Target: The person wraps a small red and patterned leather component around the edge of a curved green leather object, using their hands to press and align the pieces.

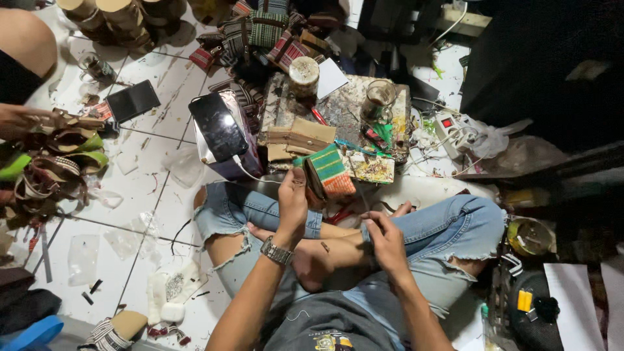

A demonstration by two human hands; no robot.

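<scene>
Sitting cross-legged on the white tiled floor (pixel 140 188), we pinch the green-and-orange striped woven fabric pouch (pixel 330 172) in our left hand (pixel 292 201) above our knees while our empty right hand (pixel 385 237) rests half-curled, so it could slip onto the paint-spattered work board (pixel 351 114).

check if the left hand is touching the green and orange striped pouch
Touching: the head view shows the left hand with its fingers closed on the edge of the green and orange striped pouch, held above the lap.

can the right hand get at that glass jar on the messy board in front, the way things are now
Probably yes. The right hand is empty, resting at the knee, and the glass jar stands uncovered on the work board ahead. Only low clutter lies between; it needs a forward lean.
</scene>
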